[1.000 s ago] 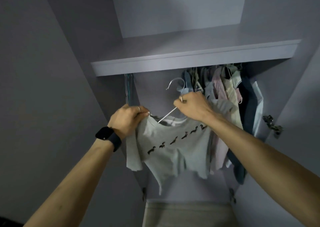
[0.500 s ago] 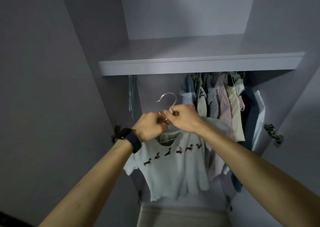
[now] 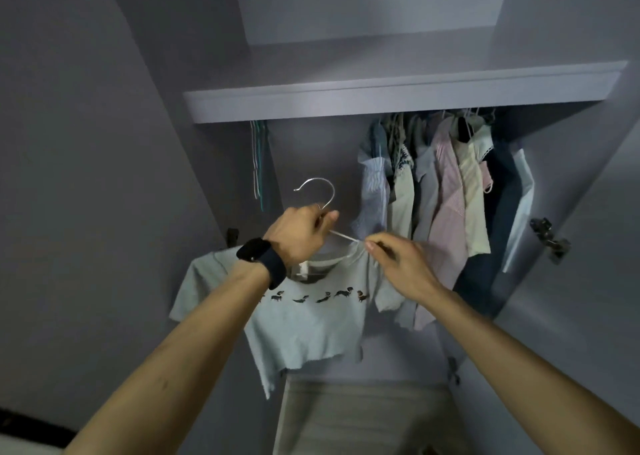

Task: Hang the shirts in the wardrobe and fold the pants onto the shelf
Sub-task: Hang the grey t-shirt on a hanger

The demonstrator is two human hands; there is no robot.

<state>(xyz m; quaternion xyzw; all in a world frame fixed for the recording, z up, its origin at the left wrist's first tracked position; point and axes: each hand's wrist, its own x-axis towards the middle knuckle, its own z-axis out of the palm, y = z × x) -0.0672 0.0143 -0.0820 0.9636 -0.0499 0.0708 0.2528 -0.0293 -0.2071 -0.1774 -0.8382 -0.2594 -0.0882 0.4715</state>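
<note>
Two hands are raised in front of the open grey wardrobe (image 3: 104,142), and between them you hold up a thin silver wire hanger (image 3: 343,236) with a pale grey-green short-sleeved T-shirt (image 3: 304,326) on it. The shirt has a row of small dark dog figures across the chest.

Your left hand (image 3: 298,234) has its fingers and thumb curled round the hanger's neck, just under the hook. The hook stands upright above your knuckles, free in the air and well below the flat grey shelf (image 3: 381,99). On that wrist you wear a black watch (image 3: 259,257).

Your right hand (image 3: 398,265) pinches the shirt's neckline at the right shoulder, thumb against fingertips, where the hanger's arm runs into the fabric. The shirt hangs from the hanger beneath both hands, with its left sleeve spread out beyond your left forearm and its hem loose.

To the right, under the shelf, a row of hung garments (image 3: 446,205) in blue, cream, pink and dark tones is bunched together. At the left end, a few bare hangers (image 3: 258,158) dangle against the wardrobe's side wall. A metal door hinge (image 3: 550,239) shows on the right panel. Below the shirt lies a beige ribbed surface (image 3: 363,416); you cannot tell what it is.
</note>
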